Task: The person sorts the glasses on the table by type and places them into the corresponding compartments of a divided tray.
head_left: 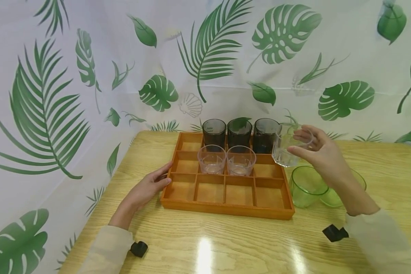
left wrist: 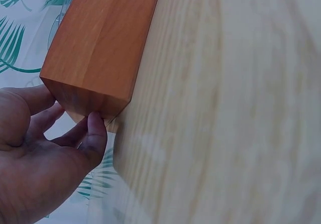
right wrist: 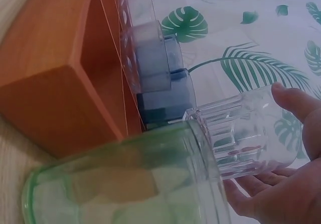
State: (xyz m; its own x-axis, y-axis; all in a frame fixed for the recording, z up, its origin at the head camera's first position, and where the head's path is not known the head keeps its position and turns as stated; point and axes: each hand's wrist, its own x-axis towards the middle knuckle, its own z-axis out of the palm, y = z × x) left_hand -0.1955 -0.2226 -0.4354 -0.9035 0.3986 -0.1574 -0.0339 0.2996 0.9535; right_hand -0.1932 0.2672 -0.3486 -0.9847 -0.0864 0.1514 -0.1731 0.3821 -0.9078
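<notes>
Leaf-printed cloth (head_left: 116,102) hangs behind a pale wooden table (head_left: 164,236), where the compartment tray (head_left: 226,210) lies, my landmark. As I judge, the step in hand is filling the tray's middle row: two standing cups (head_left: 211,163) of clear material are in it, before three dark cups (head_left: 214,131) in its back row. Right hand (head_left: 325,158) pinches a clear cup (head_left: 283,150), slightly tilted, over the tray's right end; left hand (head_left: 150,188) holds the tray's left side with thumb and bent fingers. Next move probably calls for lowering this cup upright into the row's vacant rightmost compartment. Only the head view shows that compartment; the right wrist view shows better the cup's ribbed wall, near a green cup (right wrist: 125,184) right of the tray.
</notes>
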